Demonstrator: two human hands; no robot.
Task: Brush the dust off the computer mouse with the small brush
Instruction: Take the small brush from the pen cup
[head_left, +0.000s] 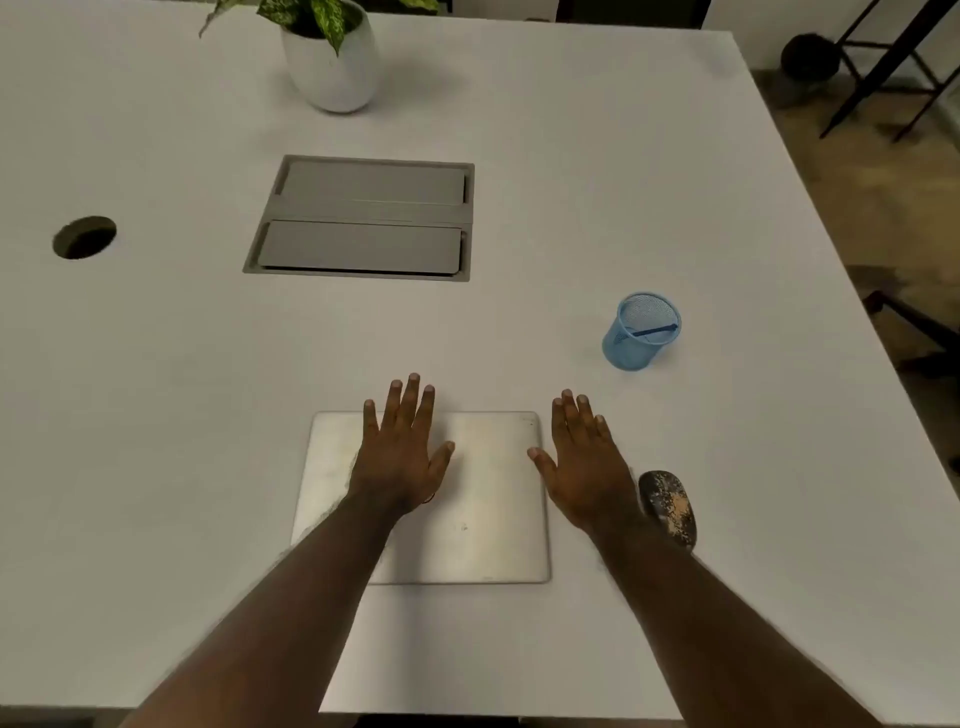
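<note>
A dark computer mouse speckled with tan dust lies on the white table, just right of my right wrist. A blue mesh cup stands farther back on the right, with a dark blue brush handle leaning inside it. My left hand is flat, fingers spread, over a closed silver laptop. My right hand is flat and spread at the laptop's right edge, holding nothing.
A grey cable hatch is set into the table's middle. A round cable hole is at the left. A white pot with a green plant stands at the back. Dark chair frames stand on the floor beyond the right edge.
</note>
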